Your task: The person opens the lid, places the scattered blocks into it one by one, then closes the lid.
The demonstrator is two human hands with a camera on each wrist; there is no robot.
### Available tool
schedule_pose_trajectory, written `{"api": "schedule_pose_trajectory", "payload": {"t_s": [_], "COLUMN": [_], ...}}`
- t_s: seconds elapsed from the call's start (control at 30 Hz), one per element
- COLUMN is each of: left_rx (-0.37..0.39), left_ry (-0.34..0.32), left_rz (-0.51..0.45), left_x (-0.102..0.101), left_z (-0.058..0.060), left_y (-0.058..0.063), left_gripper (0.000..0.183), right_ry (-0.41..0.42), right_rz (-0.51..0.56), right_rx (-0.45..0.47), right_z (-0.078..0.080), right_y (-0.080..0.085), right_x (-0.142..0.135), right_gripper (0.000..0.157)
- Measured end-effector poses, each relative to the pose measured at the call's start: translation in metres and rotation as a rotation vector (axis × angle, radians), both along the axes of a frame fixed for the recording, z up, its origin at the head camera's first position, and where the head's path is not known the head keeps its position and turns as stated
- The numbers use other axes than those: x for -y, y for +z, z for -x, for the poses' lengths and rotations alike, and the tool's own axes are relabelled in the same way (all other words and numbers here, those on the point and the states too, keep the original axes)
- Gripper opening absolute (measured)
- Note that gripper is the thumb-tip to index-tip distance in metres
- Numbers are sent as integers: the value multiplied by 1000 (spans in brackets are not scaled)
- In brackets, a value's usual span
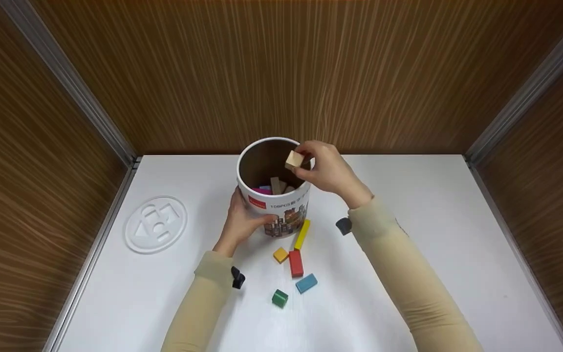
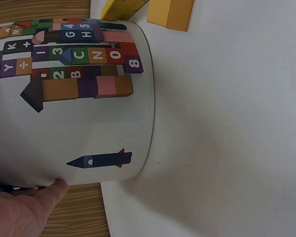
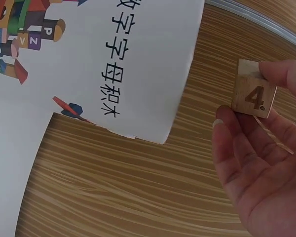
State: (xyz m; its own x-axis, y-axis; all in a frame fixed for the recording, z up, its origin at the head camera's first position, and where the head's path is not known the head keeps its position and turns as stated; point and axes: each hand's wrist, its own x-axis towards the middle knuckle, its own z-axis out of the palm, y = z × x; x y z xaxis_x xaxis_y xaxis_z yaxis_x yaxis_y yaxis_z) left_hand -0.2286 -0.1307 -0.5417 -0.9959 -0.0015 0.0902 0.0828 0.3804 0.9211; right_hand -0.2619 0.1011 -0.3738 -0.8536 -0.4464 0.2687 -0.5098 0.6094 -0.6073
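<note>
A white printed bucket [image 1: 281, 205] stands at the back of the table, its open top showing several blocks [image 1: 275, 186] inside. My left hand [image 1: 242, 217] grips the bucket's left side, with the thumb across its front. Over the right part of the rim, my right hand [image 1: 328, 166] pinches a plain wooden cube [image 1: 294, 160] between thumb and fingers. In the right wrist view this wooden cube [image 3: 254, 91] carries a figure 4 on one face. The left wrist view shows the bucket's wall [image 2: 89, 128] with left fingers [image 2: 52, 195] against it.
In front of the bucket lie a yellow stick [image 1: 302, 234], an orange block [image 1: 280, 254], a red block [image 1: 296, 264], a blue block [image 1: 306, 283] and a green block [image 1: 280, 298]. A white oval plate with raised shapes [image 1: 155, 225] sits at left. A wood-grain wall [image 1: 281, 73] rises behind.
</note>
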Motion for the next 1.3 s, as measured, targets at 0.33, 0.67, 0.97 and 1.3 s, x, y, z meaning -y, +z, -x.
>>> {"api": "schedule_pose_trajectory", "payload": {"t_s": [0.33,0.67,0.97,1.3], "left_rx": [-2,32,27,26], "left_ry": [-9,12,11,7], "left_rz": [0,-6,7,5], "left_x": [1,2,4,6], "left_z": [-3,-4,-3,-3], "left_y": [0,-1,-3,-1], "left_gripper": [130,130,133,134], "right_ry": [-24,-8,50,140], "right_rz": [-61,-33,-100,-267], "right_rx": [22,-73,-16,153], "right_z": [-4,-28,-55,-83], "right_y": [-11,-21,-46,-88], "right_x": [2,-15,-30,-30], "right_gripper": [36,27,30,35]}}
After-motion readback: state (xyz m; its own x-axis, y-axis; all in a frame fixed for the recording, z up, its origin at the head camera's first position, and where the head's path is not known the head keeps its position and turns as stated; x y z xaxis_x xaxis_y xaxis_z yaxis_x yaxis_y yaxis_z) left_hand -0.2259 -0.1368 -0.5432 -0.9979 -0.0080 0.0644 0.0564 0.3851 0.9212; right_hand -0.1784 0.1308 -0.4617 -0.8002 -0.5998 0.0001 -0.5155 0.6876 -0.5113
